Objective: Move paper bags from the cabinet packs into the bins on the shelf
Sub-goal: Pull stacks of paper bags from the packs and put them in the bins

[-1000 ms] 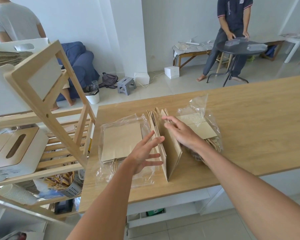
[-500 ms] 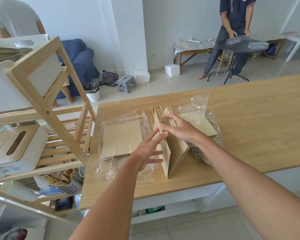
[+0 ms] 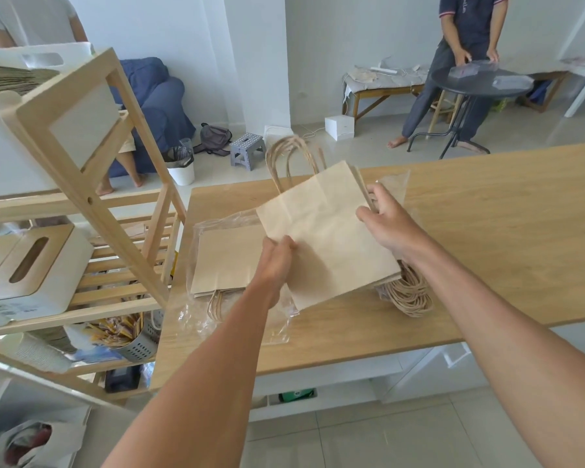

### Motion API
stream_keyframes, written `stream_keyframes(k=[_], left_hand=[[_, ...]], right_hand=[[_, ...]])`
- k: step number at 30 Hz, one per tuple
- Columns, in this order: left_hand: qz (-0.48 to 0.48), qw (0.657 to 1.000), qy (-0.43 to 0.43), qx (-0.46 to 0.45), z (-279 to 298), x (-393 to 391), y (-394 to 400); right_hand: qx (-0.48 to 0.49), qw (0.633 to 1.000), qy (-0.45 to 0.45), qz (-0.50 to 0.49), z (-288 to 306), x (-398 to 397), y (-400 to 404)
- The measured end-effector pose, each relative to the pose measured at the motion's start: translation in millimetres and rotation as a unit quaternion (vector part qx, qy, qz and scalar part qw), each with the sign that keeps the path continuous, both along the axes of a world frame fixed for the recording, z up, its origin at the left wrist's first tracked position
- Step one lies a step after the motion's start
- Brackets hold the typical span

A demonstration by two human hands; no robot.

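Note:
A stack of flat brown paper bags is held tilted above the wooden cabinet top, its twine handles pointing away from me. My left hand grips its near left corner and my right hand grips its right edge. Beneath lie two clear plastic packs: the left pack holds flat bags, the right pack shows twine handles and is mostly hidden by the stack and my right arm. A white bin on top of the wooden shelf holds a pile of brown bags.
The wooden shelf stands close to the cabinet's left end, with white tissue boxes and a metal utensil holder on lower levels. Two people stand in the room behind. A round dark table is at far right.
The bag stack stood on edge on the cabinet top between the packs; both hands have now closed on it and lifted it, tilted flat, off the surface.

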State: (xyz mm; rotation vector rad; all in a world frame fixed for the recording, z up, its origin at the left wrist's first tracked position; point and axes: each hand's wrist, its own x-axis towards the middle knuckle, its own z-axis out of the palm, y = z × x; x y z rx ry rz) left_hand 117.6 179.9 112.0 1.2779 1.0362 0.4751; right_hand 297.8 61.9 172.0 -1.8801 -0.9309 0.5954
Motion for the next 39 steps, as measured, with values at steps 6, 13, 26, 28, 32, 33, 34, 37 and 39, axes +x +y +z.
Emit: stream_keyframes(k=[6,13,26,28,32,33,34,37,39], left_hand=[[-0.007,0.981,-0.035,0.190,-15.1,-22.6,-6.0],[-0.030,0.982,-0.035,0.182,-53.1,-25.4,-41.9],[0.033,0.975,-0.083,0.202,44.7,-170.1,-3.7],[0.057,0.964,-0.062,0.253,71.5,-218.6,7.3],[0.130,0.926,0.004,0.355,124.7,-323.5,46.3],[0.149,0.913,0.023,0.379,137.9,-348.6,57.5],[0.168,0.901,0.038,0.397,149.8,-372.3,70.9],[0.220,0.864,0.087,0.444,180.1,-429.2,112.8],[0.247,0.836,0.138,0.470,191.2,-457.0,141.9]], right_hand=[[0.000,0.998,-0.047,-0.039,-54.8,-23.2,-21.6],[0.028,0.998,-0.023,-0.059,-112.4,-44.0,-44.1],[0.148,0.987,0.035,0.046,-6.7,-117.4,-1.1],[0.178,0.980,0.051,0.066,23.1,-150.4,16.8],[0.237,0.962,0.092,0.100,91.8,-212.3,62.6],[0.250,0.957,0.101,0.107,110.6,-227.9,75.5],[0.263,0.952,0.106,0.116,128.7,-243.3,89.1],[0.306,0.935,0.108,0.139,180.4,-283.2,136.7],[0.331,0.924,0.095,0.164,213.7,-307.2,176.6]])
